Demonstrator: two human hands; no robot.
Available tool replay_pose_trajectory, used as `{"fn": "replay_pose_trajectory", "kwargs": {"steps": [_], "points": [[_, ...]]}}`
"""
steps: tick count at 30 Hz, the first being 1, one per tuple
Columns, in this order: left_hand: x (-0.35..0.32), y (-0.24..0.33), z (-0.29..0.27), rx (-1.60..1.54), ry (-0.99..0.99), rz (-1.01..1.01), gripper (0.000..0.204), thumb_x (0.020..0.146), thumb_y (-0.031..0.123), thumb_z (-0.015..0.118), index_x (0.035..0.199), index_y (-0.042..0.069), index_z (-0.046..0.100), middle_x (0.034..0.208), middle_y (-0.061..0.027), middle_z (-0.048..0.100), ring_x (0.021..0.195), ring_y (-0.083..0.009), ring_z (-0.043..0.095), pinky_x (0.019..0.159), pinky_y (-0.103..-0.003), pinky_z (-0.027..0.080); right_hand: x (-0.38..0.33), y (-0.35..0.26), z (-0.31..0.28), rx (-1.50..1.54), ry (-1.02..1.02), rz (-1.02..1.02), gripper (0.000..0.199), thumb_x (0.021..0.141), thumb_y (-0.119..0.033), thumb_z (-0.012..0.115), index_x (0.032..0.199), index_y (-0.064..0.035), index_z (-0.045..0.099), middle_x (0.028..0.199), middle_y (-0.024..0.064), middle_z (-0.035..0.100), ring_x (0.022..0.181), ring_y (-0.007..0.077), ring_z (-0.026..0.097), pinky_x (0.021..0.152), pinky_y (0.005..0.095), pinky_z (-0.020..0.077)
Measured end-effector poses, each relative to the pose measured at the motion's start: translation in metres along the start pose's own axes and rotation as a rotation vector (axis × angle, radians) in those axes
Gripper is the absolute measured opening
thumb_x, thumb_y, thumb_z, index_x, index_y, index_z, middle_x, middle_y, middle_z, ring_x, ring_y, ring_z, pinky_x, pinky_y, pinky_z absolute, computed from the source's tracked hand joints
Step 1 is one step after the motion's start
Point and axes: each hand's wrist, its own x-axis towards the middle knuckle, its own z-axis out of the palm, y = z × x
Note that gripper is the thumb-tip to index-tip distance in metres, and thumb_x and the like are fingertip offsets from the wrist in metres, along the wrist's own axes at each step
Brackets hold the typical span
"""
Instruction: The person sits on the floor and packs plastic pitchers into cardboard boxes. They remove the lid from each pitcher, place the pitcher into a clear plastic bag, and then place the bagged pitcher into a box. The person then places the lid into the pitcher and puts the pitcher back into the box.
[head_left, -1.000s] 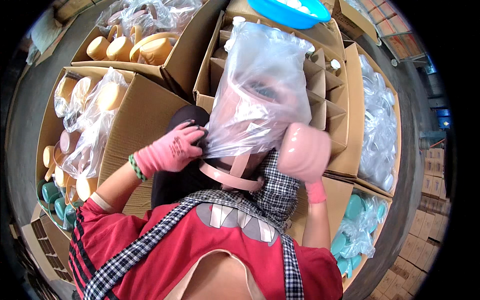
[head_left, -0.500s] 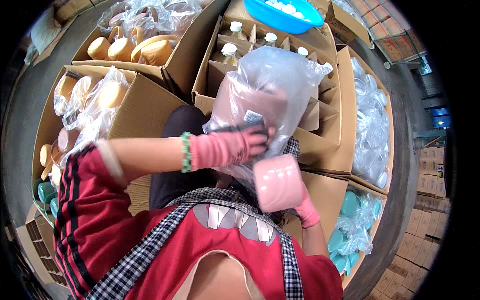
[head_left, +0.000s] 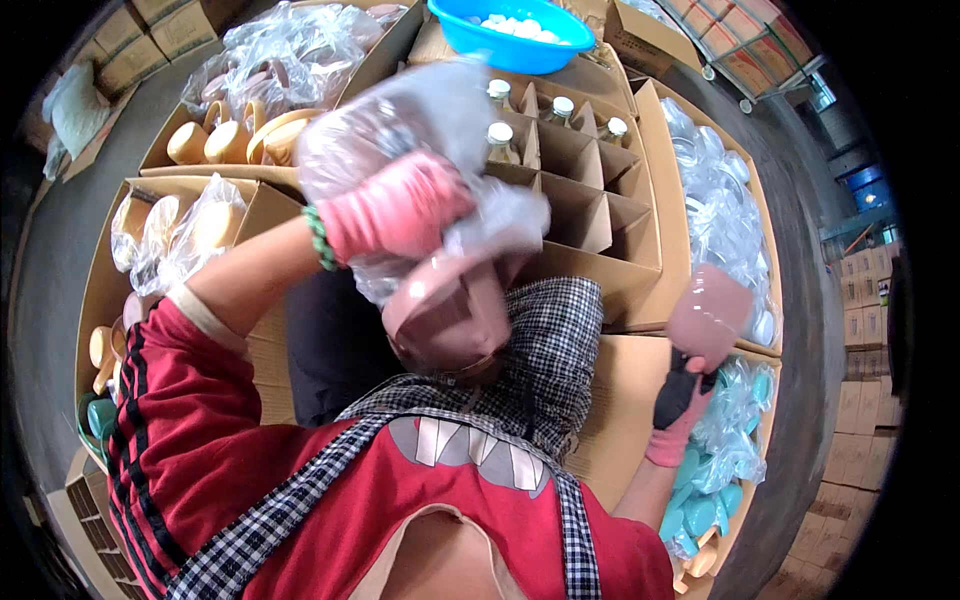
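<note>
My left hand (head_left: 405,205), in a pink glove, is closed on a crumpled clear plastic bag (head_left: 455,95). Inside the bag's upper part is something mauve, blurred by motion. A glossy mauve plastic piece (head_left: 455,310) with a loop-like band shows at the bag's lower end, over my lap. Out to the right, my right hand (head_left: 685,400), in a pink and black glove, grips a rounded mauve plastic cup-shaped piece (head_left: 708,310) by its lower end. That piece is held above the teal wrapped parts (head_left: 705,500).
Ahead stands a divided carton (head_left: 575,215) with several white-capped bottles (head_left: 500,140). Behind it is a blue basin (head_left: 510,40) of white caps. Cartons of yellow looped parts (head_left: 225,140) lie left; clear wrapped parts (head_left: 715,210) fill one at right.
The bag has swung left and upward with my left hand, uncovering more of the divided carton. My right hand has moved right, away from my lap, with the cup-shaped piece.
</note>
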Motion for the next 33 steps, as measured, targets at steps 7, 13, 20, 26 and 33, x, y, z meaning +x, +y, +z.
{"fn": "replay_pose_trajectory", "kwargs": {"steps": [7, 13, 20, 26, 33], "points": [[-0.021, 0.0, -0.047, -0.398, 0.797, -0.623, 0.031, 0.061, 0.008, 0.059, 0.09, -0.002, 0.057, 0.07, -0.0084, 0.058, 0.066, -0.0166, 0.053, 0.066, -0.029, 0.044, 0.03, -0.055, -0.024, 0.703, 0.163, 0.177, 0.053, 0.082, -0.046, 0.046, 0.109, -0.0022, 0.039, 0.096, 0.012, 0.049, 0.078, 0.0218, 0.051, 0.067, 0.0305, 0.0424], [-0.032, 0.03, 0.021, -0.66, 0.938, -0.771, 0.05, 0.076, 0.028, 0.052, 0.115, -0.001, 0.043, 0.103, -0.0081, 0.051, 0.09, -0.0165, 0.05, 0.081, -0.029, 0.039, 0.056, -0.068, -0.052, 0.573, -0.003, 0.07, 0.048, 0.08, -0.04, 0.049, 0.11, -0.0035, 0.041, 0.096, 0.0109, 0.05, 0.078, 0.0219, 0.051, 0.066, 0.0314, 0.0428], [-0.069, 0.081, 0.053, -0.571, 0.82, -0.757, 0.037, 0.064, 0.023, 0.065, 0.088, -0.003, 0.057, 0.067, -0.0142, 0.059, 0.058, -0.0272, 0.057, 0.055, -0.034, 0.045, 0.104, -0.029, -0.015, 0.15, -0.332, 0.012, 0.045, 0.077, -0.033, 0.053, 0.111, -0.0052, 0.042, 0.095, 0.0098, 0.051, 0.079, 0.022, 0.051, 0.066, 0.0325, 0.0433], [-0.105, 0.097, 0.082, -0.719, 0.62, -0.801, 0.048, 0.07, 0.021, 0.065, 0.109, 0.0, 0.047, 0.096, -0.013, 0.054, 0.086, -0.0235, 0.054, 0.075, -0.033, 0.043, 0.112, -0.03, 0.009, -0.499, -0.651, -0.597, 0.043, 0.074, -0.025, 0.057, 0.111, -0.0065, 0.044, 0.096, 0.0081, 0.053, 0.081, 0.021, 0.052, 0.068, 0.0327, 0.0441], [-0.102, 0.096, 0.083, -0.51, 0.577, -0.607, 0.04, 0.061, 0.031, 0.072, 0.074, -0.002, 0.052, 0.051, -0.009, 0.046, 0.044, -0.0256, 0.046, 0.043, -0.033, 0.037, 0.109, -0.073, 0.01, -0.143, -0.787, 0.445, 0.035, 0.076, -0.012, 0.057, 0.109, -0.0045, 0.047, 0.101, 0.0051, 0.054, 0.088, 0.0146, 0.051, 0.075, 0.0263, 0.0427]]}}
